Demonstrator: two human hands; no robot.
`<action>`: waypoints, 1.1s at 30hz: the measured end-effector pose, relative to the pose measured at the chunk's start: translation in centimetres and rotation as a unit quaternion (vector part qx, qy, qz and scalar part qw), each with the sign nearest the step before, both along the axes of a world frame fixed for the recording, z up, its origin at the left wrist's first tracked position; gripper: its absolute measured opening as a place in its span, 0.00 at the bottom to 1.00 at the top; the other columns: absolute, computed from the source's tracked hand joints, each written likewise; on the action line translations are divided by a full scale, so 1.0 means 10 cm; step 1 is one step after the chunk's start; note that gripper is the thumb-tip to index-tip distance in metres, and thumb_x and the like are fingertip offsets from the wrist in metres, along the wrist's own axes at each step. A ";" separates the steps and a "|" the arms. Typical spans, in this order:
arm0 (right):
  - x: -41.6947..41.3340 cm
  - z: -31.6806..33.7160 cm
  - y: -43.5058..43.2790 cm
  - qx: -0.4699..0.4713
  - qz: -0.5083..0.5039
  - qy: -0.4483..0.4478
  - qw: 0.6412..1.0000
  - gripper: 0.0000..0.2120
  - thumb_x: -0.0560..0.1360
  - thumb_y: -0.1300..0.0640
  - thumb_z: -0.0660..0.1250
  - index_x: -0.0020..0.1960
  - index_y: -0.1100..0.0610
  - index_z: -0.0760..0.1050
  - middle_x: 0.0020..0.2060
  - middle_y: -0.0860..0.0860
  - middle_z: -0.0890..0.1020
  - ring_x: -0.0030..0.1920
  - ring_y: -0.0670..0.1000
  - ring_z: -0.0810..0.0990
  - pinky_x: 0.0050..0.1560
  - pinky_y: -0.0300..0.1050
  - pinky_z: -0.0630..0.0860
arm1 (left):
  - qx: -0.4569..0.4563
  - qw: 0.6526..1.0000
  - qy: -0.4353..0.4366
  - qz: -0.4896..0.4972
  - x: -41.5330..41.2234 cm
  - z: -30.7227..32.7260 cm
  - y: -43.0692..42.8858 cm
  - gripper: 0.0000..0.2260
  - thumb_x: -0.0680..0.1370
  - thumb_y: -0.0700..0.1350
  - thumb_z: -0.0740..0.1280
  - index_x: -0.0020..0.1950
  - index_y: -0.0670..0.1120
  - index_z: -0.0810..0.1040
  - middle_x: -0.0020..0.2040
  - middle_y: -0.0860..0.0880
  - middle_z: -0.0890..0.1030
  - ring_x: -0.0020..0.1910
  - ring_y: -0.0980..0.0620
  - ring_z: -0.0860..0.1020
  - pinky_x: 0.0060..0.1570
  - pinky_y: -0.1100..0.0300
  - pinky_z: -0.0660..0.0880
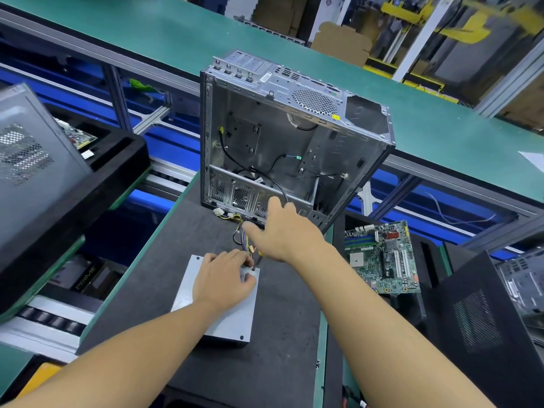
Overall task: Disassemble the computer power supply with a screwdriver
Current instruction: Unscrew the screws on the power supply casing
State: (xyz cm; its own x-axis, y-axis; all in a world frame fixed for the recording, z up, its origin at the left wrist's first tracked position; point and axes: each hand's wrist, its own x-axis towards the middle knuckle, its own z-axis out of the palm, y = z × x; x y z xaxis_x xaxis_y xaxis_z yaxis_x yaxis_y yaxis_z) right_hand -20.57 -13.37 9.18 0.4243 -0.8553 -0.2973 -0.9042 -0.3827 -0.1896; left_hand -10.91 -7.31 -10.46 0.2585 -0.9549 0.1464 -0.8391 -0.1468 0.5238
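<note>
On a dark mat (282, 319) lies a grey power supply (217, 307), flat, with its bundle of coloured cables (243, 235) running from the far edge toward an open computer case (282, 142) that stands upright just behind it. The left hand (223, 278) rests on the power supply's top, fingers curled at the far right corner. The right hand (284, 231) holds a screwdriver (258, 261) from above, the handle mostly hidden under the palm, the shaft slanting down to that corner. The left fingertips seem to pinch the shaft near its tip, though contact is hard to tell. A motherboard (382, 257) lies to the right.
</note>
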 end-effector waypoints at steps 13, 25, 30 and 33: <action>0.00 -0.01 0.00 0.041 0.010 -0.035 0.999 0.13 0.74 0.53 0.62 0.56 0.53 0.64 0.53 0.52 0.66 0.52 0.60 0.69 0.42 0.50 0.67 | -0.003 1.000 0.010 0.010 -0.02 0.00 0.00 0.06 0.71 0.54 0.62 0.45 0.57 0.75 0.45 0.61 0.80 0.45 0.57 0.77 0.55 0.55 0.67; 0.01 0.02 0.00 0.047 0.027 -0.039 0.998 0.11 0.75 0.56 0.60 0.56 0.55 0.63 0.55 0.53 0.64 0.55 0.58 0.66 0.46 0.51 0.65 | 0.003 1.000 0.006 0.010 -0.01 0.00 0.00 0.07 0.71 0.54 0.61 0.46 0.57 0.76 0.46 0.61 0.79 0.46 0.58 0.77 0.55 0.56 0.66; -0.01 -0.01 0.02 -0.015 0.029 -0.010 0.999 0.13 0.81 0.44 0.55 0.52 0.54 0.59 0.50 0.54 0.65 0.47 0.61 0.72 0.40 0.51 0.66 | 0.007 1.000 0.003 0.007 -0.01 0.00 0.00 0.08 0.71 0.55 0.60 0.47 0.58 0.75 0.47 0.62 0.79 0.46 0.59 0.76 0.56 0.56 0.65; -0.02 -0.03 0.03 -0.038 0.053 -0.033 0.997 0.08 0.84 0.51 0.50 0.51 0.55 0.57 0.48 0.57 0.69 0.43 0.62 0.74 0.37 0.51 0.66 | 0.012 1.000 0.003 0.008 -0.01 0.00 0.00 0.06 0.72 0.55 0.62 0.47 0.58 0.75 0.48 0.63 0.79 0.47 0.59 0.76 0.56 0.57 0.65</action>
State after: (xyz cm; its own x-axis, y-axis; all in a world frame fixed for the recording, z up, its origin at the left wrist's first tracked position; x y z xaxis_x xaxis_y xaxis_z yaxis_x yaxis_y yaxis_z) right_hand -20.73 -13.09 8.85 0.5302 -0.8236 -0.2013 -0.8444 -0.4915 -0.2132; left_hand -11.02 -7.35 -10.46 0.2748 -0.9536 0.1228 -0.8337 -0.1727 0.5246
